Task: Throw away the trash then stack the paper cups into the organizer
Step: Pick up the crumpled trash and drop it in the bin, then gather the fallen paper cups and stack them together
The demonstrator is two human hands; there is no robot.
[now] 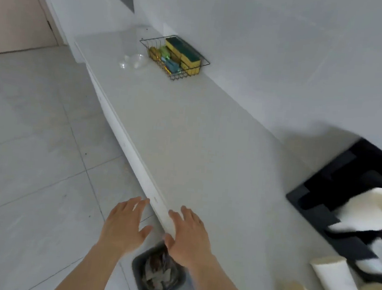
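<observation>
A long pale counter [186, 133] runs from the upper middle to the lower right, against a plain white wall [274, 48]. Large light grey floor tiles [24, 141] fill the left — a beige door [14, 9] stands at upper left.

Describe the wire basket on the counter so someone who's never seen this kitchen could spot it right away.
Follow the long pale counter away from the hands to its far end, where it meets the white wall. There sits a small black wire basket holding yellow-and-green sponges and other bright scrubbers. The clear plastic lids just left of it are nearly colourless, so the basket is the only colourful thing there.
</observation>
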